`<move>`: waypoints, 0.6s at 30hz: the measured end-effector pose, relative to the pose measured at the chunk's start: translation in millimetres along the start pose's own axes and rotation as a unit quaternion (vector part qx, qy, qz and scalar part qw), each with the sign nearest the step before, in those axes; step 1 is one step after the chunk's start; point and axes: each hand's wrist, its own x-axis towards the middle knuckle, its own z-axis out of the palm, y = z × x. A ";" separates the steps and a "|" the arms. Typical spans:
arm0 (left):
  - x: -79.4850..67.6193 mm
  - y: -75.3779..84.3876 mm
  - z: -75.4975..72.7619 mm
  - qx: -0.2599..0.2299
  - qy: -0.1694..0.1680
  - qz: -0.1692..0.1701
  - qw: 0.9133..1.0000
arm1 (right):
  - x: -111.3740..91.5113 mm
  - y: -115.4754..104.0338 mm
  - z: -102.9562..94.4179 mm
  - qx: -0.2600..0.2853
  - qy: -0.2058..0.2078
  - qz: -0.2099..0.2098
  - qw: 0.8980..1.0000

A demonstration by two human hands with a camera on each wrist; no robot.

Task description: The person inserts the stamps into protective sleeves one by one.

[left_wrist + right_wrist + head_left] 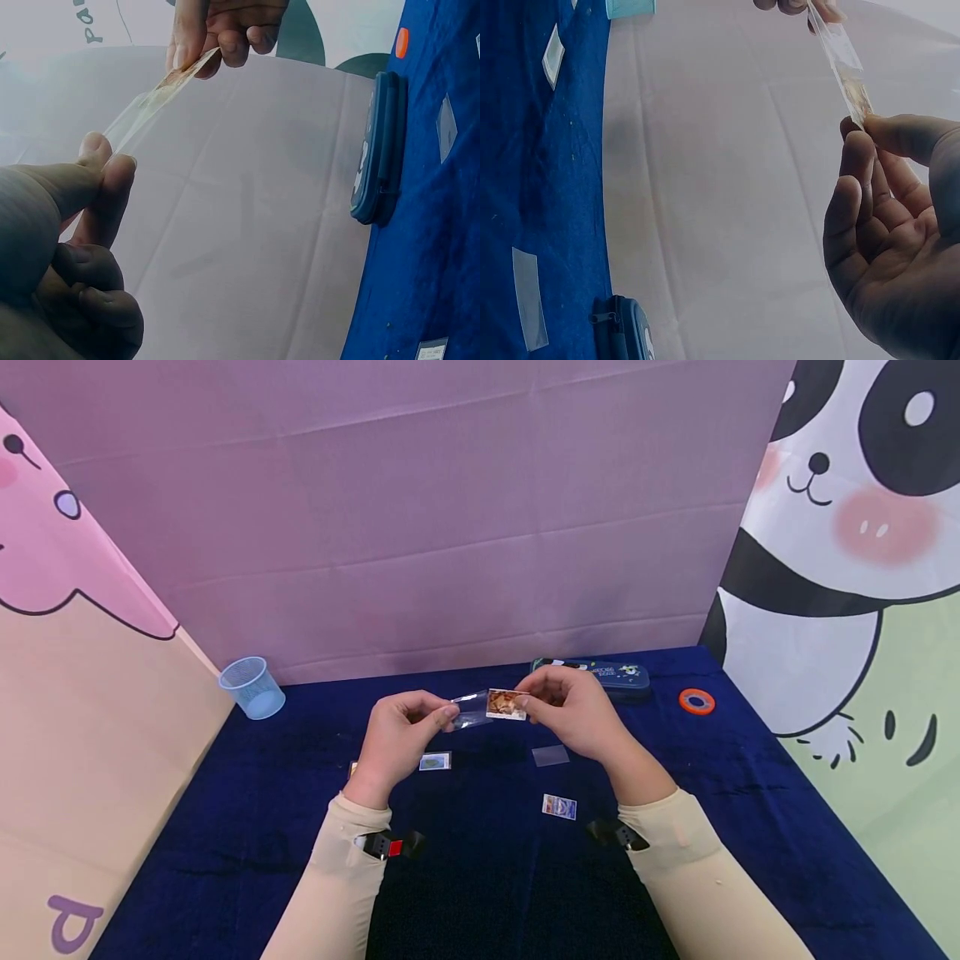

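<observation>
Near frame centre, the right hand (573, 714) pinches a card (504, 704), long axis pointing left toward the clear sleeve (471, 710) the left hand (399, 735) pinches.

Back wall (420, 527): mauve/purple cloth, long horiz. creases, slightly slanted, + faint vert. fold R of ctr; looks paler, greyish in both wrist views.
L wall (112, 718): cream panel, pink cartoon figure (67, 560) w/ dk outline up top, purple letter (75, 907) nr bottom.
R wall (915, 677): pale green bkgd, big b/w panda (795, 660) w/ pink cheeks, cropped by frame edge.
Table (240, 827): dk blue cloth, sl. rumpled, far edge runs along back wall; brighter blue in wrist views.
Light: soft, fairly even on walls, faint shading at creases; table's near ctr v. dark in head view.
</observation>
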 end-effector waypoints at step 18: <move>0.1 0.8 0.6 0.003 0.004 -0.004 1.000 | -0.5 1.8 2.5 -0.023 -0.010 0.005 1.000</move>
